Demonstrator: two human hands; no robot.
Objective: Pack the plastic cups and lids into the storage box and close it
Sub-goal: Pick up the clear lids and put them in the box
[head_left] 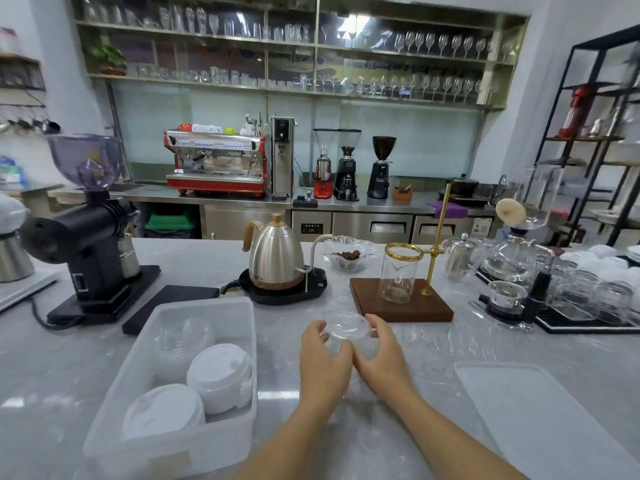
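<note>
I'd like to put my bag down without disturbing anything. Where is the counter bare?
Bare marble lies between the translucent plastic storage box and its flat translucent lid, either side of the person's forearms. Crowded: the back row around the steel gooseneck kettle and the far-right upturned glasses.

Glassware shelves (298,46); steel back counter (242,197); pale walls (59,46)

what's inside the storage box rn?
The box holds two stacks of white lids at the near end and clear cups at the far end. What lies beneath the stacks is hidden.
</note>
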